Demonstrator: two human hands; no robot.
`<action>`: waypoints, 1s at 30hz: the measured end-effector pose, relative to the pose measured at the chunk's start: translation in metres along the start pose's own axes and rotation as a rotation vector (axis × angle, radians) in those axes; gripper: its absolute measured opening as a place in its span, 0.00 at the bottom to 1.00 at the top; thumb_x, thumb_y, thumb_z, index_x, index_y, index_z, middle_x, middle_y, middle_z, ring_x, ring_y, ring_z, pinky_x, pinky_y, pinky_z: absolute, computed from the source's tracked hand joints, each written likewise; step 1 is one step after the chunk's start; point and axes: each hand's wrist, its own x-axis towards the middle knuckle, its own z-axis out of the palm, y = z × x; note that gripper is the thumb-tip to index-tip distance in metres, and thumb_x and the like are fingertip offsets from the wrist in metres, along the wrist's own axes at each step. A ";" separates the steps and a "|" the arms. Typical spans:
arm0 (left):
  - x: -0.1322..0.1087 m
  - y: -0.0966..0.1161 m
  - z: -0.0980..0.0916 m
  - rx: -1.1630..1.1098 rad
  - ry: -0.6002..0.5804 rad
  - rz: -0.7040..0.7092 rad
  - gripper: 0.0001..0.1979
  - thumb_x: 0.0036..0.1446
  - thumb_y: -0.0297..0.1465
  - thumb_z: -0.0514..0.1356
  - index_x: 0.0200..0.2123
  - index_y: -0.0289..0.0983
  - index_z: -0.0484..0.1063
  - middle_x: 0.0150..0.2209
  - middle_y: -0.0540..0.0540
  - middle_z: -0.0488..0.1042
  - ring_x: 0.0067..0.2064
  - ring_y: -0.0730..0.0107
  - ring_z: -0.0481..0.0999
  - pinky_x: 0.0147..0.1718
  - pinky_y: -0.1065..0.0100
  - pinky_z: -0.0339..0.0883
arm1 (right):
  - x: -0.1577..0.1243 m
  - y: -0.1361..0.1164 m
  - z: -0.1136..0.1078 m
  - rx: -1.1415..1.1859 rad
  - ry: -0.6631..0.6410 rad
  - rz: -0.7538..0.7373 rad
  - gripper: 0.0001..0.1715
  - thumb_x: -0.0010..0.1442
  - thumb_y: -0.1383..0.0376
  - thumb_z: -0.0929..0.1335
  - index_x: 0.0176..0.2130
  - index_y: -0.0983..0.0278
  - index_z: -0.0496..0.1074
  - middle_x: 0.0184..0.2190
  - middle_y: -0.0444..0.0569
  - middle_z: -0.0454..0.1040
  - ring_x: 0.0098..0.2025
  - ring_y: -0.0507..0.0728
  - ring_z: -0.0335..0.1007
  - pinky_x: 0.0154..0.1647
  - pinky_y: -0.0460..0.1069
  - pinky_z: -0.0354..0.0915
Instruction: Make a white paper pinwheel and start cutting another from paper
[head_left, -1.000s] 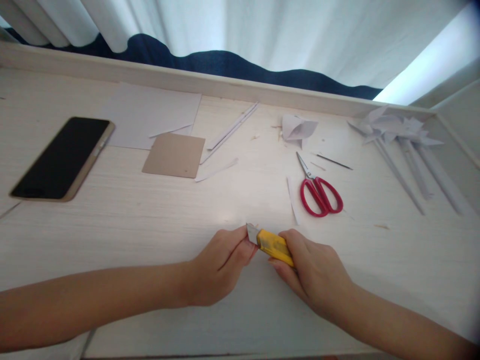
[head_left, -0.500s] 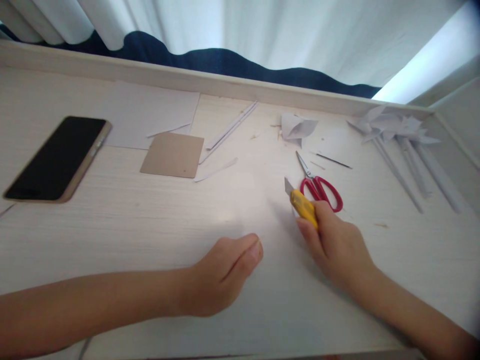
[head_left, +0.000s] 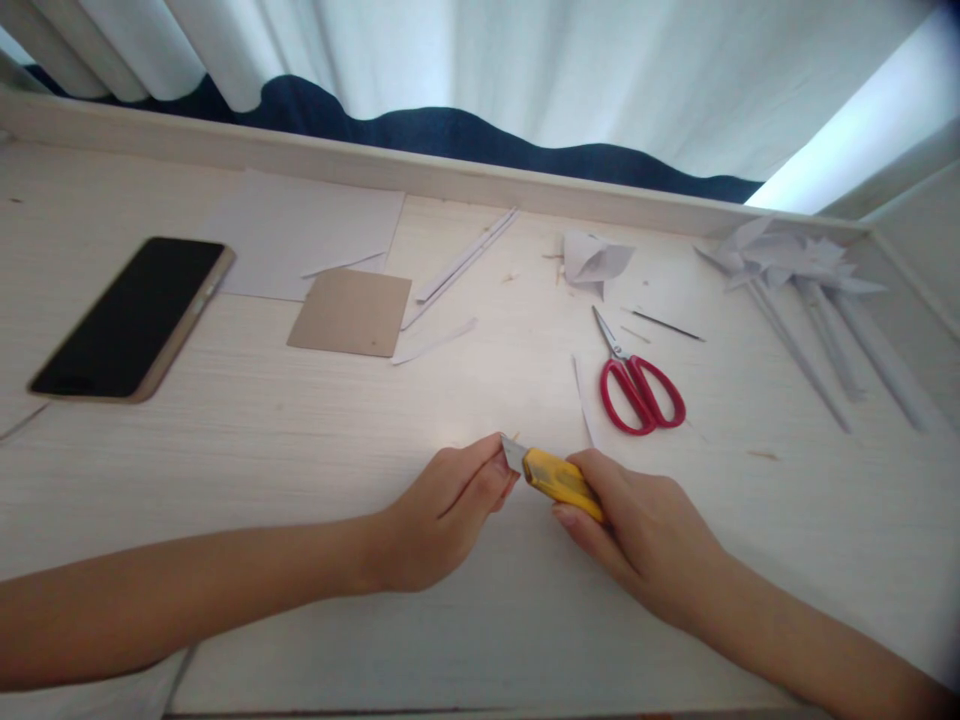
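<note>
My right hand (head_left: 645, 525) is closed around a yellow utility knife (head_left: 562, 482), its blade out and pointing left. The metal blade meets the fingertips of my left hand (head_left: 450, 515), or whatever they pinch. That left hand is closed; a tiny pale, wood-coloured tip (head_left: 516, 437) pokes up by the blade, but the rest is hidden by the fingers. Just beyond my right hand lie red-handled scissors (head_left: 637, 390) and a narrow paper strip (head_left: 583, 400).
Left are a phone (head_left: 131, 320), white paper (head_left: 300, 230) and a brown card square (head_left: 350, 312). Folded paper strips (head_left: 465, 258), a folded paper piece (head_left: 596, 258) and a thin dark rod (head_left: 667, 325) lie farther back. Paper pinwheels (head_left: 795, 262) rest at right, near the raised ledge (head_left: 450, 178).
My right hand has brought the utility knife left and nearer to me, from beside the scissors to the left fingertips. My left hand has risen slightly, still closed.
</note>
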 end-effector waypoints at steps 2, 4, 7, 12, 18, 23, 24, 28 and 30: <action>0.001 -0.001 -0.001 0.004 -0.006 0.015 0.16 0.60 0.33 0.39 0.21 0.37 0.52 0.16 0.56 0.53 0.18 0.78 0.52 0.19 0.71 0.48 | 0.000 -0.001 0.000 0.000 0.000 0.003 0.14 0.59 0.57 0.55 0.34 0.64 0.59 0.22 0.44 0.67 0.19 0.53 0.65 0.18 0.46 0.51; 0.001 -0.001 -0.001 0.006 -0.019 0.025 0.16 0.60 0.32 0.39 0.21 0.38 0.52 0.16 0.56 0.53 0.18 0.78 0.52 0.19 0.71 0.49 | 0.000 -0.002 0.002 -0.009 0.002 -0.008 0.14 0.59 0.57 0.54 0.34 0.64 0.59 0.23 0.44 0.67 0.19 0.53 0.66 0.17 0.46 0.52; 0.000 -0.001 -0.002 0.006 -0.042 0.036 0.16 0.60 0.32 0.39 0.21 0.38 0.51 0.17 0.55 0.53 0.19 0.77 0.52 0.19 0.71 0.49 | 0.000 -0.002 0.004 -0.061 0.033 -0.026 0.14 0.59 0.57 0.54 0.33 0.64 0.58 0.22 0.45 0.67 0.19 0.54 0.66 0.17 0.46 0.51; -0.005 0.002 -0.001 0.025 -0.153 0.099 0.15 0.60 0.31 0.39 0.21 0.38 0.51 0.17 0.55 0.53 0.20 0.76 0.53 0.23 0.69 0.52 | 0.005 0.012 -0.002 -0.198 0.183 0.180 0.17 0.60 0.55 0.52 0.30 0.63 0.58 0.16 0.43 0.63 0.14 0.54 0.61 0.15 0.45 0.47; 0.004 -0.006 -0.002 -0.464 -0.156 -0.116 0.15 0.60 0.36 0.43 0.22 0.37 0.53 0.16 0.57 0.49 0.17 0.79 0.48 0.16 0.74 0.51 | 0.004 0.019 -0.012 -0.043 0.214 0.049 0.15 0.60 0.56 0.53 0.33 0.63 0.57 0.17 0.42 0.63 0.16 0.52 0.60 0.17 0.45 0.53; 0.009 -0.008 -0.007 -0.810 -0.326 -0.144 0.14 0.58 0.36 0.46 0.22 0.36 0.56 0.16 0.58 0.46 0.16 0.81 0.45 0.15 0.77 0.54 | 0.001 0.014 -0.008 0.001 0.092 -0.107 0.14 0.58 0.57 0.54 0.33 0.64 0.58 0.19 0.43 0.64 0.18 0.51 0.60 0.19 0.45 0.52; 0.009 -0.007 -0.008 -0.824 -0.340 -0.146 0.15 0.58 0.36 0.47 0.22 0.36 0.56 0.16 0.58 0.46 0.16 0.81 0.46 0.15 0.77 0.54 | 0.001 0.013 -0.008 -0.011 0.086 -0.116 0.13 0.58 0.57 0.55 0.33 0.64 0.59 0.19 0.43 0.64 0.18 0.51 0.60 0.19 0.45 0.51; 0.008 -0.006 -0.007 -0.860 -0.367 -0.164 0.15 0.56 0.38 0.51 0.21 0.35 0.55 0.16 0.58 0.47 0.16 0.82 0.46 0.15 0.77 0.55 | 0.001 0.011 -0.008 -0.053 0.066 -0.123 0.14 0.58 0.57 0.55 0.32 0.64 0.59 0.20 0.44 0.65 0.19 0.52 0.61 0.18 0.45 0.50; 0.007 -0.007 -0.007 -0.875 -0.388 -0.170 0.15 0.57 0.37 0.50 0.22 0.35 0.56 0.16 0.58 0.47 0.16 0.82 0.46 0.15 0.77 0.55 | 0.001 0.010 -0.008 -0.049 0.047 -0.107 0.14 0.58 0.57 0.55 0.33 0.64 0.59 0.21 0.45 0.66 0.19 0.52 0.62 0.19 0.46 0.50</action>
